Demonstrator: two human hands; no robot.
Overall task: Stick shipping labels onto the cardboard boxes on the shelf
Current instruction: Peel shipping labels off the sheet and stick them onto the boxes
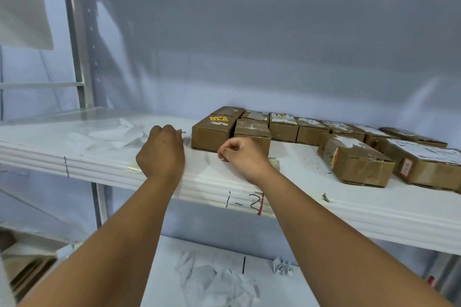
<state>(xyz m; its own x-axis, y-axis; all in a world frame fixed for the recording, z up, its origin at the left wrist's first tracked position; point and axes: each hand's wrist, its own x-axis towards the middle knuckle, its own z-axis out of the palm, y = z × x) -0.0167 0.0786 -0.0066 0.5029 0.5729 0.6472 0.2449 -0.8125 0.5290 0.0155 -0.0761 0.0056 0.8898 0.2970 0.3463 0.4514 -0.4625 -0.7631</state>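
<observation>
Brown cardboard boxes [252,129] stand in rows, centre to right on the white shelf [349,209]. Left hand [162,154] is curled round a small white label slip [184,135]. Right hand [243,158] is curled, thumb to forefinger; contents unclear. Suggest: hold the slip taut, land one edge on the nearest box top, smooth outward.

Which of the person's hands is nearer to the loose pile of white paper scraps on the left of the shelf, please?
Left. The left hand sits just right of the white paper scraps; the right hand is farther right, beyond it.
</observation>
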